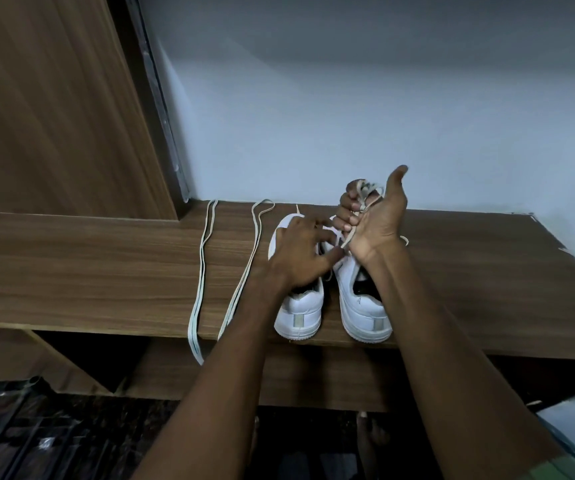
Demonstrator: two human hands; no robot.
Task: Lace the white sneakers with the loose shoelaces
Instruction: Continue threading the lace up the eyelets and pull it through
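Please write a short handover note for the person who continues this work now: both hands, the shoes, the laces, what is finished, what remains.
Right hand: raised above the right sneaker, fingers curled round a bunched lace.
Left hand: fingers spread, resting on the left sneaker.
Both sneakers stand heels toward you on the wooden shelf.
Two loose laces lie left of the shoes, ends hanging over the edge.
Done: cannot tell, eyelets hidden.
Left: thread and finish both shoes.

Nothing I can actually read here, honestly. The grey heel tabs on my pair of white low-top leather sneakers look blank from this angle, and the brown wood-grain laminate shelf has no label either.
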